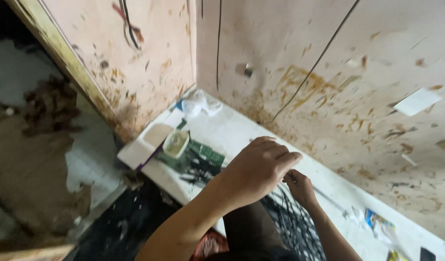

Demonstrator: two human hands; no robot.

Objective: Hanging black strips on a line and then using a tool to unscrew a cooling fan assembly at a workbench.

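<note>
Walls (299,43): pale pink plaster, streaked and flecked with orange-brown stains; thin black wires (315,63) run down them. Door frame (58,48): yellowish-green. Ledge (232,130): white. Crumpled rag (199,103): white with a blue trace. Small tub (176,143): cream, pale green rim. Circuit board (203,155): dark green, black wires across it. Black grid mesh (292,220) below. Paper scrap (417,101) on wall: white. Wrappers (379,224): blue, yellow.
</note>
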